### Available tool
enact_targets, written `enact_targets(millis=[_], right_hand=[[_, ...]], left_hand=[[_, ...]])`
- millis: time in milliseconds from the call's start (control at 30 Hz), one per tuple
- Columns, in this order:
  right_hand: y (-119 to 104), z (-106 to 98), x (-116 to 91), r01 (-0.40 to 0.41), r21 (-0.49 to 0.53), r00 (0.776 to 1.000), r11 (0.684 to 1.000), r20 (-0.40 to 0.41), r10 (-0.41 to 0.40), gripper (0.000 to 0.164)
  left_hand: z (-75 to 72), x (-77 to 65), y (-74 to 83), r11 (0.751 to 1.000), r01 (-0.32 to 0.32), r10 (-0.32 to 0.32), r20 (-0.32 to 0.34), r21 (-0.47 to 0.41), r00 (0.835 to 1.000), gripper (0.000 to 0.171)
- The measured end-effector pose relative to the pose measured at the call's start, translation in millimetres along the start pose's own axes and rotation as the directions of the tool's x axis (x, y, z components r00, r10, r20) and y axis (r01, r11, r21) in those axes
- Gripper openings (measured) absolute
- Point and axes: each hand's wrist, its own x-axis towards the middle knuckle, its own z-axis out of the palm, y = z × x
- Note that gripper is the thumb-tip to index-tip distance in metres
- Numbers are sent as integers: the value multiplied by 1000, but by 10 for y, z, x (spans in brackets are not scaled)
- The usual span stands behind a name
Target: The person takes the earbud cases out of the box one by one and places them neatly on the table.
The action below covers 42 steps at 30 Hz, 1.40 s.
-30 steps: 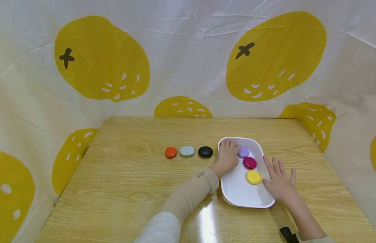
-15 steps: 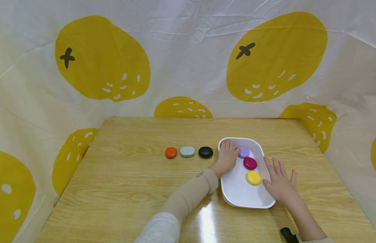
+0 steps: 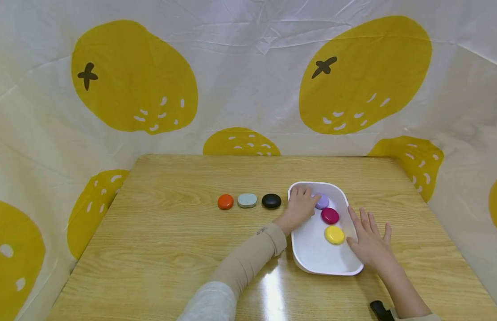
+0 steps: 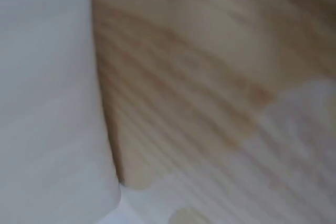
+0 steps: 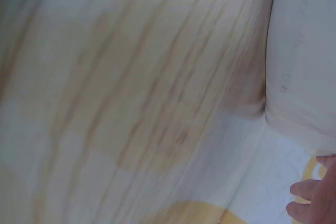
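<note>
Head view: can see left hand (image 3: 299, 211) at far left inside white tray (image 3: 312, 261), space beneath palm hidden; cannot tell whether grasping anything. See right hand (image 3: 370, 244) released, spread along tray's right side. Find lilac disc (image 3: 322, 201), crimson disc (image 3: 330, 216) and yellow disc (image 3: 334, 235) inside; black piece (image 3: 271, 201), grey piece (image 3: 247, 200) and orange piece (image 3: 225, 202) in row to left. Since a second ago, see one left finger edged right, overlapping lilac disc.

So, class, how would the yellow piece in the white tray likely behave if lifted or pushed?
The yellow piece would probably slide rather than roll, since it lies on its broad face in the white tray. Its smooth, shiny surface suggests some slipperiness. Its even, rounded outline suggests it's stiff, not floppy.
</note>
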Motion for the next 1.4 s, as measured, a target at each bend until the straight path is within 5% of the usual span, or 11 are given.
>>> enact_targets(millis=[133, 333, 633, 1100, 1400], right_hand=[[-8, -5, 2, 1, 4, 1000, 1000, 2, -1, 77], [-20, -7, 0, 4, 9, 1000, 1000, 6, -4, 77], [-39, -38, -16, 12, 2, 1000, 1000, 1, -12, 78], [-16, -18, -2, 9, -1, 1000, 1000, 7, -9, 77], [-16, -21, 1, 2, 1, 1000, 1000, 10, -2, 77]], left_hand=[[-18, -2, -125, 988, -89, 78, -90, -129, 993, 46], [-113, -111, -502, 931, -211, 160, -187, -298, 969, 39], [-164, -538, -1178, 885, -307, 201, -309, -350, 930, 34], [190, -1244, -2258, 941, -62, 3, -175, -334, 985, 37], [475, -1538, -2529, 958, -29, 12, -61, -286, 998, 38]])
